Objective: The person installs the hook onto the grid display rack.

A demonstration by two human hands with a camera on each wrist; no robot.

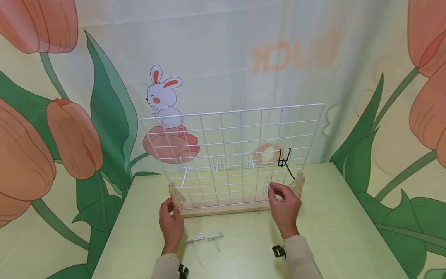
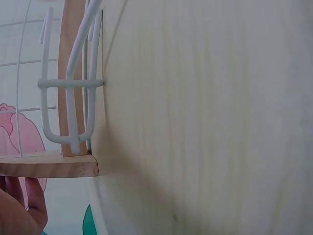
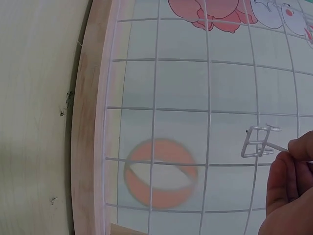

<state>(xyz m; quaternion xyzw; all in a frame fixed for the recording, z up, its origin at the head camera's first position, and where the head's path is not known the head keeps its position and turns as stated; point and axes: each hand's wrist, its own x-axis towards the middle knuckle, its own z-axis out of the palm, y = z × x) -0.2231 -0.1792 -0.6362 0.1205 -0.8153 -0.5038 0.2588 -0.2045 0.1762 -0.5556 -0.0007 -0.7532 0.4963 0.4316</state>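
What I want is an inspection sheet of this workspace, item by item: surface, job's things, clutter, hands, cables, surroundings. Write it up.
Surface: pale table, with a few dark specks beside the wooden base.
Job's things: white wire grid stands at the wooden base, carrying three white hooks and a black hook; two loose hooks, also white, lie on the table in front.
Clutter: nothing seen beyond the specks.
Hands: right hand pinches another white hook at the grid, whether seated cannot be told; left hand is at the left wooden bracket, its exact hold unclear.
Cables: nothing seen.
Surroundings: printed curtain with tulips, a rabbit and reversed lettering.
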